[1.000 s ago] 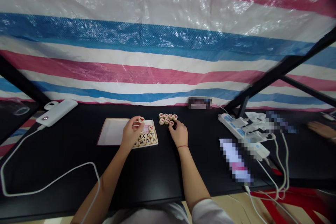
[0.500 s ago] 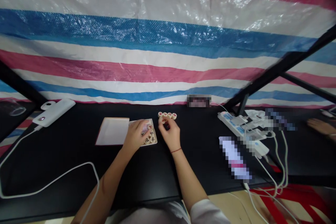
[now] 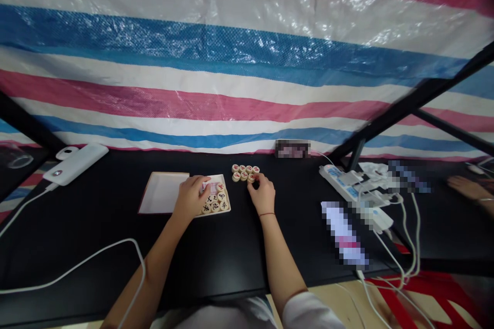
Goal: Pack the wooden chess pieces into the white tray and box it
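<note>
My right hand (image 3: pixel 262 195) pinches a Chinese chess piece (image 3: pixel 251 178) between thumb and fingertips, at the right end of the nearer row. Behind it runs a second row of pieces with red characters (image 3: pixel 242 168), all lying flat on the black table. My left hand (image 3: pixel 189 196) rests over the left part of an open white box (image 3: pixel 229 200), thumb and fingers curved but apart. Inside the box lie pieces with dark characters (image 3: pixel 215 206), one red-marked piece (image 3: pixel 221 187) and a pinkish printed item (image 3: pixel 211 188). The hand hides the box's left side.
A box lid (image 3: pixel 162 193) lies left of the box. A white device (image 3: pixel 79 164) with a cable stands at the far left. On the right are a power strip (image 3: pixel 339 182) with plugs and a blurred phone-like object (image 3: pixel 345 234). Another person's hand (image 3: pixel 465 186) shows at the far right.
My right hand has moved right along the nearer row, which now shows more pieces. My left hand has drawn back left, uncovering more of the box's contents.
</note>
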The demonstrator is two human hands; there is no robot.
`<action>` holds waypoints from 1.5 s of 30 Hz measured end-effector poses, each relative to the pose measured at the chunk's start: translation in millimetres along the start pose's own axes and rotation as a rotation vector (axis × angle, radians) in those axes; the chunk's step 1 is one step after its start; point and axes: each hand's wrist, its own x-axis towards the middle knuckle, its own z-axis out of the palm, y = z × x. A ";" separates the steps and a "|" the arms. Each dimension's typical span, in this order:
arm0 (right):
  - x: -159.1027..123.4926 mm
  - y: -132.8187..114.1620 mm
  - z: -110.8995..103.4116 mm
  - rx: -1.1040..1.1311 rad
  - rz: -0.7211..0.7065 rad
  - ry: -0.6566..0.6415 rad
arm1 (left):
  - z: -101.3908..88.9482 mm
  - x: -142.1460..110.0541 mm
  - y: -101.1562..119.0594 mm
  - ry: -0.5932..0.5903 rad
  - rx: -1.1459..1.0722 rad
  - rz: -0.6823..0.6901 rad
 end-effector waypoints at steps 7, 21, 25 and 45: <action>1.7 2.1 3.8 -0.020 -0.013 0.013 | 0.6 -1.3 -3.8 -0.008 0.003 -0.020; 2.1 -0.4 0.0 0.017 -0.030 0.034 | -3.2 -1.0 -4.0 -0.012 0.009 -0.042; 1.2 -0.7 -2.3 -0.027 -0.011 0.034 | -3.4 -1.1 -6.0 -0.010 0.016 -0.045; -5.1 -21.5 -13.2 0.098 0.001 0.142 | -6.7 -2.2 -4.4 -0.012 0.179 -0.090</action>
